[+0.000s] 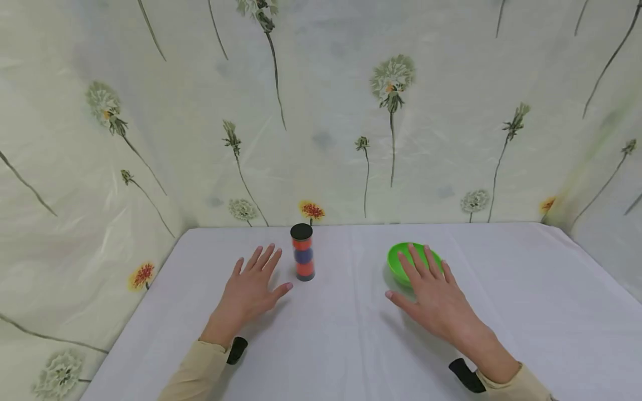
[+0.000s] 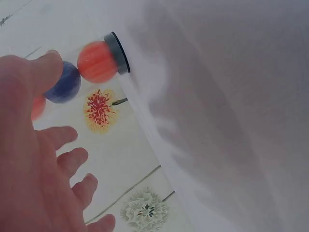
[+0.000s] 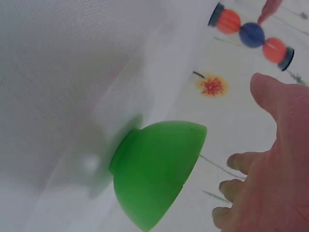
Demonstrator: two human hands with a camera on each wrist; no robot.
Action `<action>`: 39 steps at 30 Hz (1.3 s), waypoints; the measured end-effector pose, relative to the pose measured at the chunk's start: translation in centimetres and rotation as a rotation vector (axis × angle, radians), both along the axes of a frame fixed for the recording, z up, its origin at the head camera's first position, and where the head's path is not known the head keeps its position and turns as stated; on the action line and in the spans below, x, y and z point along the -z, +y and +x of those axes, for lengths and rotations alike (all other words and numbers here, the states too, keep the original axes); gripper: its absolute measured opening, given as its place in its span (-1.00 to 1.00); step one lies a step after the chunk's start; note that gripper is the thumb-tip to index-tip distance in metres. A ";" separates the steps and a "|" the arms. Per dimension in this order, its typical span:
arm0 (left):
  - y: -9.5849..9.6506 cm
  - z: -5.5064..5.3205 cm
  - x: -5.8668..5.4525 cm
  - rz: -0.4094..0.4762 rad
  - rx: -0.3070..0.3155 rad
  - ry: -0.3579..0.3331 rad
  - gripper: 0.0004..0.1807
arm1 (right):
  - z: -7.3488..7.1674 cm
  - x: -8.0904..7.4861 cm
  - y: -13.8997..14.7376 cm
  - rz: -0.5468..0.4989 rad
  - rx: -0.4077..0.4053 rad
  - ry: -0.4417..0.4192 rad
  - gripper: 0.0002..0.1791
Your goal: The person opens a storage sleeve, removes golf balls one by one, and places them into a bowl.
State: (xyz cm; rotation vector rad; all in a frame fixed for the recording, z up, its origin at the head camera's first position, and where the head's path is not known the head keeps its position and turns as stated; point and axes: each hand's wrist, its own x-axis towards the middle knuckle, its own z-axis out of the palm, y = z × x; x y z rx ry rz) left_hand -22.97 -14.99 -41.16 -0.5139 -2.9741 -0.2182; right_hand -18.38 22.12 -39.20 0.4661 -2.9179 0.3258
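A clear tube of balls (image 1: 303, 255) stands upright on the table, with a black lid and a dark base. Inside it a blue ball (image 2: 65, 83) sits between two orange ones. My left hand (image 1: 251, 292) hovers just left of the tube, fingers spread, holding nothing. To the right, a green bowl (image 1: 396, 262) stands upright on its foot; the right wrist view shows its side (image 3: 154, 166). My right hand (image 1: 438, 303) is held above the near side of the bowl with fingers spread, hiding part of it, and grips nothing.
A white cloth (image 1: 346, 334) covers the table. Behind and at the sides hangs a pale curtain (image 1: 321, 111) printed with dandelions. Dark bands (image 1: 466, 376) show at both wrists, by the beige sleeves.
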 end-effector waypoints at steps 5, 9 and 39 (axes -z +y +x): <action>-0.7 -0.8 0.0 0.074 0.055 0.004 -0.11 | -0.9 0.0 0.6 -0.011 -0.080 0.035 -0.06; -1.3 -1.4 -0.4 0.136 0.098 0.016 -0.15 | -1.7 -0.2 1.0 -0.053 -0.160 0.054 -0.14; -2.2 -5.0 -0.1 0.659 0.150 -0.286 -0.22 | -7.0 0.9 2.5 -0.553 -0.264 -0.131 -0.45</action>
